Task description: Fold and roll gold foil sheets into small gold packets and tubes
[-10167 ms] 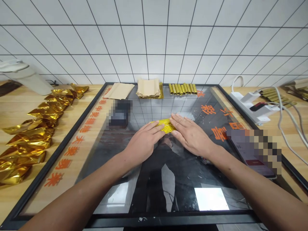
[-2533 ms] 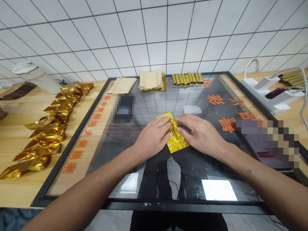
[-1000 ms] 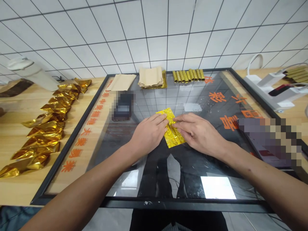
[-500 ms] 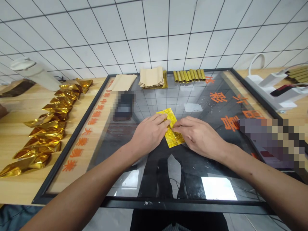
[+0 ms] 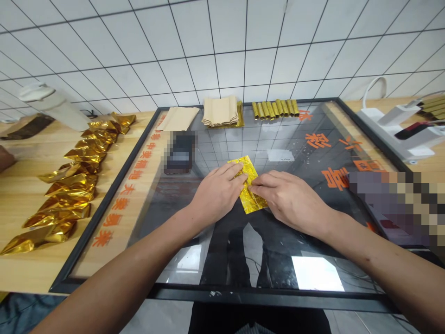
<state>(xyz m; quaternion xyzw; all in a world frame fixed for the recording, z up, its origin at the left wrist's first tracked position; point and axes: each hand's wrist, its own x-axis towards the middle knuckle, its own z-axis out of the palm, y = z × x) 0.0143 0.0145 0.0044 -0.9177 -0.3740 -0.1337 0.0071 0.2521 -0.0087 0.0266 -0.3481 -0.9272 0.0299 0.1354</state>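
A sheet of gold foil paper (image 5: 249, 185) lies partly folded on the glass of a black-framed board (image 5: 243, 297). My left hand (image 5: 217, 192) presses its left part with fingers stretched over the foil. My right hand (image 5: 290, 200) rests on the right part, its fingertips pinching a fold near the middle of the sheet. Both hands meet over the foil.
A row of folded gold foil pieces (image 5: 69, 181) lies on the wooden table at the left. At the back of the board sit tan paper sheets (image 5: 179, 118), a paper stack (image 5: 219, 111) and gold rolls (image 5: 275, 108). A white power strip (image 5: 396, 134) with cables is at the right.
Ten seconds ago the foil was a small piece under flat hands; now a longer sheet shows. In the last second my right fingertips have crept left along the fold.
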